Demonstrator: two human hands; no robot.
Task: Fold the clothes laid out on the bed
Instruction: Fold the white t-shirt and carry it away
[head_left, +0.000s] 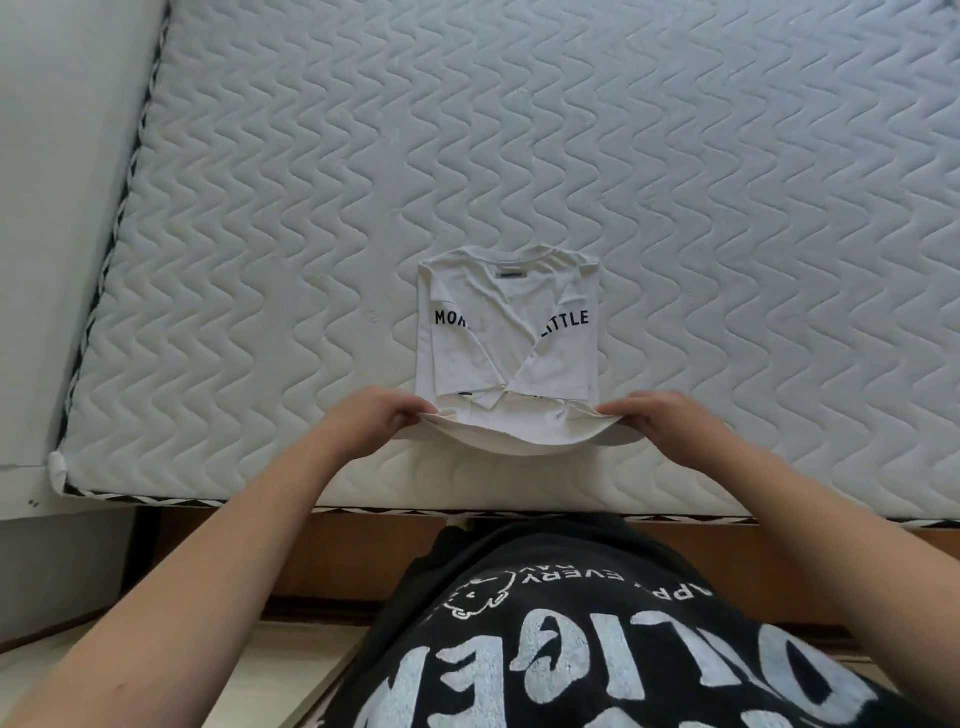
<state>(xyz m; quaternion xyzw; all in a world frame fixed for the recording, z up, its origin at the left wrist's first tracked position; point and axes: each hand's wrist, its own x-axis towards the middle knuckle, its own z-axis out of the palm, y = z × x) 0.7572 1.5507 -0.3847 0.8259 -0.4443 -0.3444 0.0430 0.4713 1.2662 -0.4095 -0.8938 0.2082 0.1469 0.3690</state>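
Head: white t-shirt (506, 332) hem (near edge) pinched between left hand (375, 422), right hand (655, 422).

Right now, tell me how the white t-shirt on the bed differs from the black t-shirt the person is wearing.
The white t-shirt lies on the mattress with both sleeves folded in; the black t-shirt is worn on the body. The white one carries small dark lettering, partly covered by the sleeves; the black one bears large white lettering and a small cartoon drawing. The left hand and right hand pinch the white shirt's near hem corners; neither touches the black one. Both are printed tees.
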